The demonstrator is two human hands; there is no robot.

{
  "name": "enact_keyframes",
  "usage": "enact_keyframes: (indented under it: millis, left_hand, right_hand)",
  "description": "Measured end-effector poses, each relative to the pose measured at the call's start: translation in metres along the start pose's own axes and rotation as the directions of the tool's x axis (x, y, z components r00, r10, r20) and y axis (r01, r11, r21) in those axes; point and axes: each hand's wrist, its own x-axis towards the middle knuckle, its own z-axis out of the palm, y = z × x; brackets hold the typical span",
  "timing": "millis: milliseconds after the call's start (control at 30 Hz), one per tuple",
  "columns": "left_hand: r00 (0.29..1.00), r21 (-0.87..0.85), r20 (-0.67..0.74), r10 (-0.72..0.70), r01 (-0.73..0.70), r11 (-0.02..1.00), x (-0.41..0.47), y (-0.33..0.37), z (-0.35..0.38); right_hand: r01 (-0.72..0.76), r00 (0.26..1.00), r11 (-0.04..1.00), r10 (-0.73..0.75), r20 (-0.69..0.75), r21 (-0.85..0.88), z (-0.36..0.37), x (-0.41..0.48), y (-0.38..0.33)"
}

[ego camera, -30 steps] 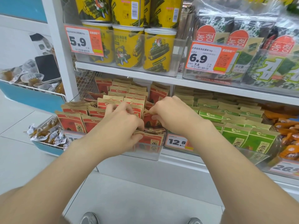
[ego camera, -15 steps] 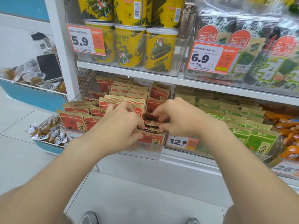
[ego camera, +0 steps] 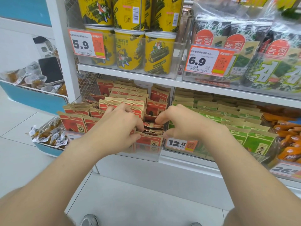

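Red packets (ego camera: 157,105) stood in upright rows inside a clear bin (ego camera: 146,152) on the lower level of a white store rack. Several of them lay flat and jumbled at the bin's front right corner.

Left hand (ego camera: 117,126): fingers curled down over the tops of the front rows, thumb pressed against the face of the foremost packet, so it gripped a bunch of them. Right hand (ego camera: 184,123): forefinger and thumb bent toward each other, pinching at the flat-lying pile; the other fingers were hidden behind the knuckles. The two hands were near each other but not touching.

Surroundings: green packets (ego camera: 244,128) filled the neighbouring bin just right of the right hand, with a 12.8 price tag (ego camera: 180,144) directly under that thumb. Orange sachets (ego camera: 290,136) lay further right. The shelf board (ego camera: 130,74) overhung the bin from above and carried yellow canisters (ego camera: 128,49) and seaweed bags (ego camera: 260,46), fronted by a 5.9 tag (ego camera: 86,44) and a 6.9 tag (ego camera: 210,60). A blue tray (ego camera: 47,150) of small wrapped snacks sat low at the left.

Obstructions: the bin's front wall and the tightly packed rows hemmed in the loose pile.
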Motion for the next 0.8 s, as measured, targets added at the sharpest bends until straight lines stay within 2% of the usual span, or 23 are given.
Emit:
enact_keyframes:
  millis: [267, 600, 700, 800]
  left_hand:
    - [0.999, 0.054, -0.051, -0.007, 0.010, 0.998, 0.007, -0.001, -0.001]
    - [0.994, 0.015, -0.111, -0.012, 0.014, 1.000, 0.010, -0.002, 0.002]
    - [0.993, 0.019, -0.115, -0.023, 0.026, 1.000, 0.011, 0.001, 0.004]
    - [0.990, 0.032, -0.135, -0.026, 0.031, 0.999, 0.012, 0.002, 0.003]
  right_hand:
    - [-0.072, 0.997, 0.996, 0.070, -0.039, -0.061, 0.009, 0.016, -0.002]
    - [-0.071, 0.994, 0.988, 0.058, -0.097, -0.135, 0.015, 0.036, -0.001]
    - [-0.059, 0.995, 0.992, 0.049, -0.091, -0.114, 0.017, 0.038, -0.002]
    - [-0.045, 0.988, 0.999, 0.044, -0.145, -0.005, 0.013, 0.039, 0.002]
